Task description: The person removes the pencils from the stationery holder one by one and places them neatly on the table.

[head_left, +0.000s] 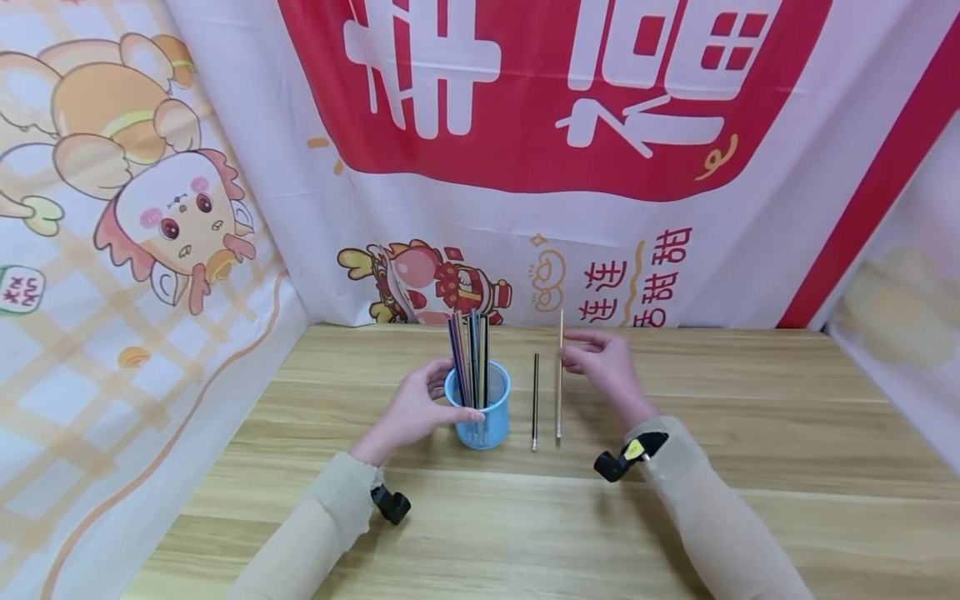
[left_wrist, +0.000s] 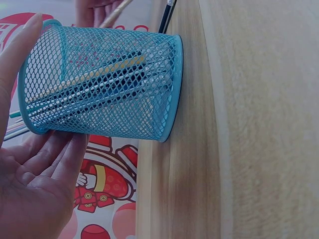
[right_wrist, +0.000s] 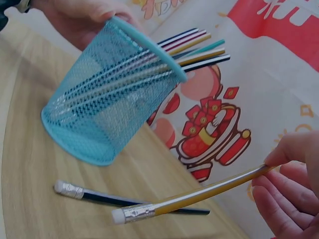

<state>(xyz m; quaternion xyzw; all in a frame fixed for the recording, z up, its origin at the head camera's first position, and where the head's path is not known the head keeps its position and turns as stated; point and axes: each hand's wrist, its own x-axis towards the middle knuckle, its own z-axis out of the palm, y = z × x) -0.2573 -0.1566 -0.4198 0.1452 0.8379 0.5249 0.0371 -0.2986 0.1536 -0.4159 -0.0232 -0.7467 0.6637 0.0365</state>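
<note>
On the wood-grain tabletop (head_left: 525,533): blue mesh cup (head_left: 483,435) upright, bunch of pencils (head_left: 483,358) leaning inside. Left hand (head_left: 412,410) has it near the rim, spread wide around it, thumb one side, fingers the other. Right hand (head_left: 602,365), well right of cup, pinches yellow pencil (head_left: 559,396) near the non-eraser end, thumb and fingertips closed on it. Black pencil (head_left: 536,404) lies between cup and yellow one. Can't tell if the yellow one's eraser touches the table.
</note>
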